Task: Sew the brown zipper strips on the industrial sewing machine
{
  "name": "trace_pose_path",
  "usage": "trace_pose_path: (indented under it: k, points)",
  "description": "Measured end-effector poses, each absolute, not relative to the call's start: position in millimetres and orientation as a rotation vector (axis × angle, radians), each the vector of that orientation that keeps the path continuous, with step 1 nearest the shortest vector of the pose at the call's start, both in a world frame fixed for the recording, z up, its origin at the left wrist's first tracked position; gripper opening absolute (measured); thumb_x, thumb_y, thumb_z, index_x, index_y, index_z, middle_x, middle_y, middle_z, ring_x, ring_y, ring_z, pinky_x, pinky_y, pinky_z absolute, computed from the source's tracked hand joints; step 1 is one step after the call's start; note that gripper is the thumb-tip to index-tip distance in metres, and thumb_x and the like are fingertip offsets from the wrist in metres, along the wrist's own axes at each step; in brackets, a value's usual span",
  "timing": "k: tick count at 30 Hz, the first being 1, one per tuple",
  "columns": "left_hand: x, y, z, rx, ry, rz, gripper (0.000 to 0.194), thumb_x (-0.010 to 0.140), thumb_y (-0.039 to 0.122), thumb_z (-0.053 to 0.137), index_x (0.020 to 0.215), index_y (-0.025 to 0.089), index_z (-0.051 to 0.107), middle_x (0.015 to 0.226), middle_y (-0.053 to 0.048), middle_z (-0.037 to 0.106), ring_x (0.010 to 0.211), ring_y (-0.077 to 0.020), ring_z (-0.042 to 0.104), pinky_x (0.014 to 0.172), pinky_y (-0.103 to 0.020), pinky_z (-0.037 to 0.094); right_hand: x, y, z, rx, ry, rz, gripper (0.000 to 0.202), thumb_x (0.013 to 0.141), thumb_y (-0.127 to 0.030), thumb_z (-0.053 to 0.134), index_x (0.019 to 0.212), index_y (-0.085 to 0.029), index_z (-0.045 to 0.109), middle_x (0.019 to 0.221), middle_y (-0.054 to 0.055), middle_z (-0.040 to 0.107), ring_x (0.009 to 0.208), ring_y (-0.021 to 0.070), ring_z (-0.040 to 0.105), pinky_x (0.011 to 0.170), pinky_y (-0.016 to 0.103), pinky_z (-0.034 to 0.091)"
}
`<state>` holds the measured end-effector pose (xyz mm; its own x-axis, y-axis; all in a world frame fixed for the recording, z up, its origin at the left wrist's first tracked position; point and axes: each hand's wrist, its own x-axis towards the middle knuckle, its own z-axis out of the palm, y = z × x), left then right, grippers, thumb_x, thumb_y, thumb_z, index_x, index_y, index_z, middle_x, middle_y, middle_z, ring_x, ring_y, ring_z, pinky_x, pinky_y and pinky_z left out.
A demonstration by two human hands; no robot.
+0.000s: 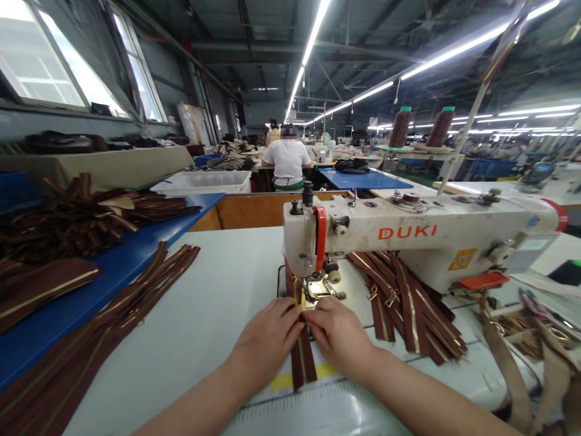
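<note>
A brown zipper strip (303, 360) with a brass-coloured line of teeth lies lengthwise under the head of the sewing machine (358, 227). My left hand (271, 330) pinches it from the left, just in front of the presser foot. From the right, my right hand (338, 333) grips the same strip, its fingertips almost meeting the left ones. What exactly sits between the fingertips is partly hidden. Right of the needle area, several brown zippers (411, 309) with metal pulls are heaped under the machine arm.
More long zippers (113, 321) hang over the table's left side beside a blue board (131, 272). A small tray of metal parts (521, 336) and beige straps (508, 369) lie at right. Brown thread cones (400, 128) stand behind. A person in a white shirt (287, 160) sits ahead.
</note>
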<state>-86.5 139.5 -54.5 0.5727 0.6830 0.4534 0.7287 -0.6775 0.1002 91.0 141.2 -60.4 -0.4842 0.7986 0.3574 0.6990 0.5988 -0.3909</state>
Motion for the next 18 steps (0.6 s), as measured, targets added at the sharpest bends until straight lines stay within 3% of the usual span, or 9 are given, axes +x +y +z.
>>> trace_pose_path:
  k: [18]
  points:
    - [-84.8, 140.6, -56.4, -2.687, -1.219, -0.658, 0.022, 0.091, 0.014, 0.041, 0.107, 0.015, 0.056, 0.105, -0.009, 0.061, 0.099, -0.0225, 0.056, 0.088, -0.040, 0.050, 90.7, 142.2, -56.9, -1.110, -2.494, 0.049, 0.019, 0.089, -0.013, 0.047, 0.085, -0.017, 0.064, 0.083, 0.005, 0.059, 0.083, 0.0195, 0.050, 0.071, 0.029, 0.040]
